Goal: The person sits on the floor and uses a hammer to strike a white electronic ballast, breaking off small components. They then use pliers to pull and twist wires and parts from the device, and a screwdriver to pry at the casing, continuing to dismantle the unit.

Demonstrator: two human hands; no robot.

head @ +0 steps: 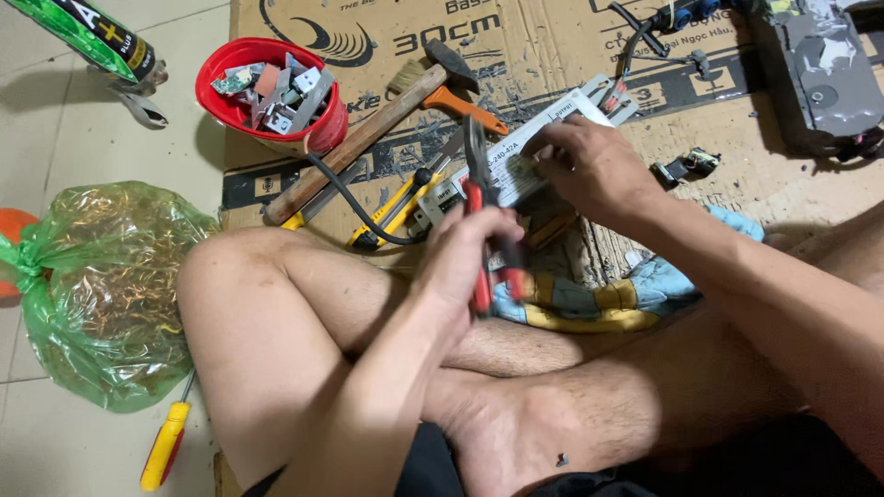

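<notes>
The person sits cross-legged on the floor, and the left hand (460, 262) is wrapped closed around the red handles of a pair of pliers (481, 198), the dark nose pointing up and away toward a white labelled electronic unit (516, 161) that lies on a flattened cardboard sheet (737, 175) just beyond the knees. The right hand (589, 166) lies on top of that unit with fingers curled down, pinning it in place; whether it pinches anything small underneath I cannot tell. The plier tips sit right at the unit's near edge, touching or nearly so. To my eye, good work here means keeping the right hand pressing flat so the unit cannot skid on the cardboard, keeping those fingers clear of the plier nose, and biting with the tips only, squeezing steadily instead of wrenching, since the casing looks thin. A wooden-handled hammer (368, 133) and a yellow-handled tool (396, 207) lie just left of the unit, a red bowl (221, 101) of scrap pieces stands farther left, and a green plastic bag (101, 285) sits beside the left knee, with a yellow screwdriver (166, 446) on the tiles below it.
</notes>
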